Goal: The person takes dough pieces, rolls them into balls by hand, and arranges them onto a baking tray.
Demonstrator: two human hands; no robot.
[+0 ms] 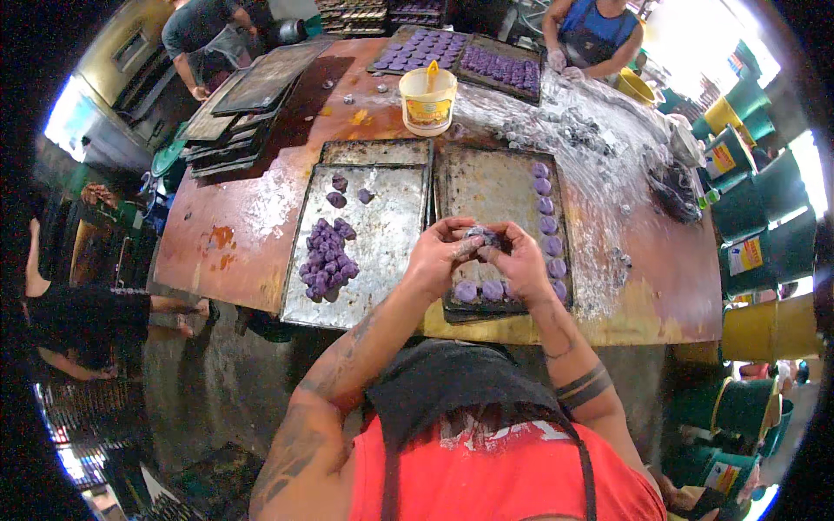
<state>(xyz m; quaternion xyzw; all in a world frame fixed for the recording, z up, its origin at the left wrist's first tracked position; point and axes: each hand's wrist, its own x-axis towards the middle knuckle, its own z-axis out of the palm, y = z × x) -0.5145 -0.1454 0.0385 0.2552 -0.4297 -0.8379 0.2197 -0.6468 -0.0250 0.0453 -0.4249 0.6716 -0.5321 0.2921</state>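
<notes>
Both hands meet over the dark baking tray (486,191) in front of me. Between the fingers of my left hand (440,259) and my right hand (518,265) is a floury piece of purple dough (483,236), partly hidden by the fingers. Flattened purple dough rounds (549,226) line that tray's right side, and more dough rounds (466,291) lie along its near edge. To the left, a silver tray (382,208) bears a heap of small purple dough pieces (327,260), with a few dough pieces (337,199) apart beyond it.
A white bucket (428,108) with a yellow handle stands beyond the trays. Stacked trays (252,104) are at the far left. Farther back lie trays of purple pieces (421,50). Flour and dough bits (565,130) cover the right side. Two people stand across the table (234,234).
</notes>
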